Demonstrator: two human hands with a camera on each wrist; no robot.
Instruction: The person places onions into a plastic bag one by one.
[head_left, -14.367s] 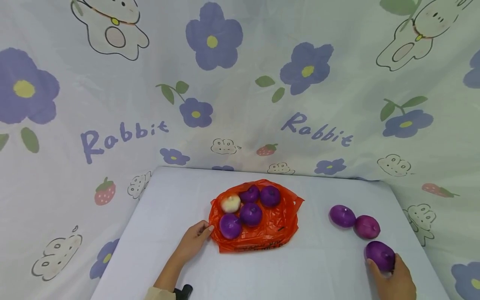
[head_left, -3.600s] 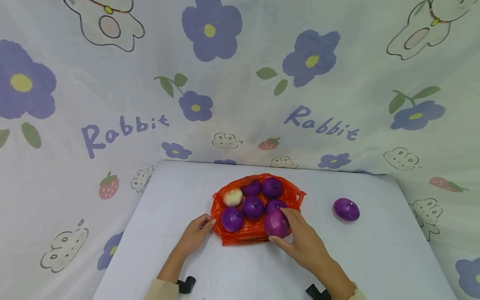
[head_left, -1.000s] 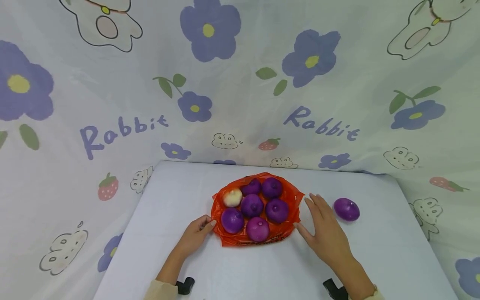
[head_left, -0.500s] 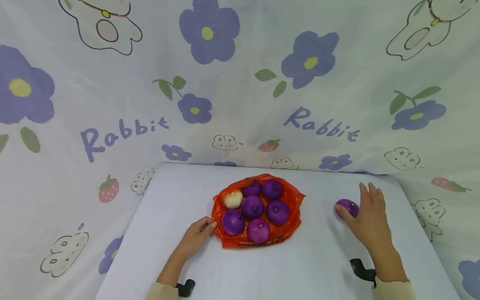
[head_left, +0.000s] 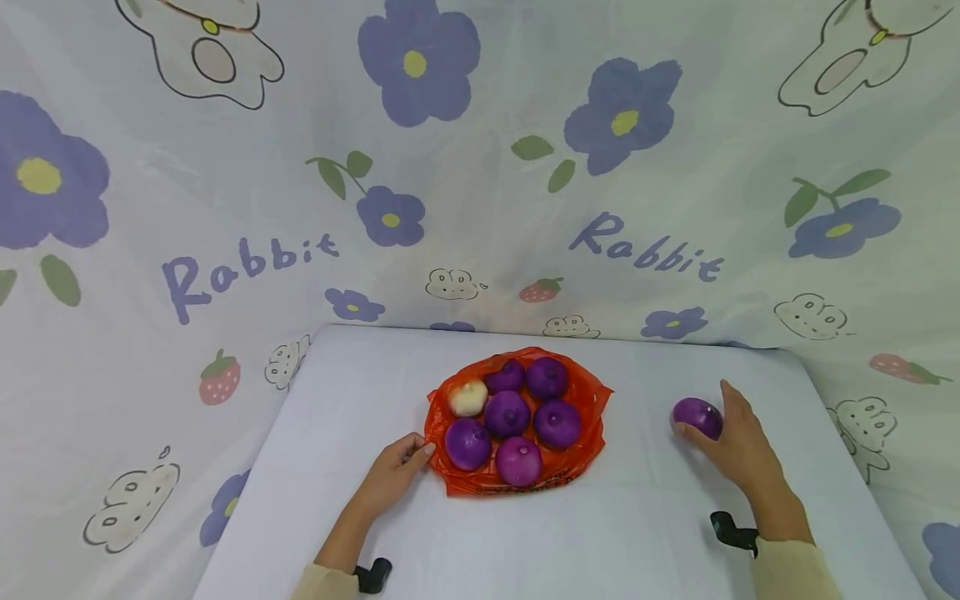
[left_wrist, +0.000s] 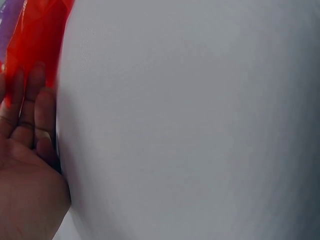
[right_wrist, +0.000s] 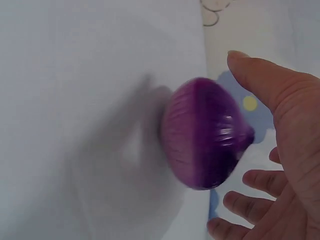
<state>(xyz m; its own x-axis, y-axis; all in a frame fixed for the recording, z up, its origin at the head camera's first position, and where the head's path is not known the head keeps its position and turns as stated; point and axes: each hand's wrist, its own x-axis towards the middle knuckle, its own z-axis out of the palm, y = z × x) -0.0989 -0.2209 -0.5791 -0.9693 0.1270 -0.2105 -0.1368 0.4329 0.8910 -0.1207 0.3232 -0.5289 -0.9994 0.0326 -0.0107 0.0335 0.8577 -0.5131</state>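
Note:
A spread red plastic bag (head_left: 585, 454) lies mid-table with several purple onions (head_left: 468, 443) and one pale, cream-coloured bulb (head_left: 468, 398) on it. At its left edge, my left hand (head_left: 392, 477) pinches the plastic between thumb and fingers. The left wrist view shows the fingers (left_wrist: 30, 105) against the red film. A single purple onion (head_left: 697, 417) rests on the table to the right of the bag. My right hand (head_left: 746, 446) is around its right side, thumb and fingers spread. In the right wrist view, a gap shows between the hand (right_wrist: 285, 145) and that onion (right_wrist: 205, 135).
A white-covered table (head_left: 615, 533) carries everything. Behind it and along the sides hangs a cloth (head_left: 480, 208) printed with flowers and rabbits. Black wrist camera mounts (head_left: 733, 533) stick out from both wrists.
Three loose onions lay at right earlier; two are now on the bag, the reddish one released near its front. My right hand then moved right to the remaining onion. My left hand stays at the bag edge.

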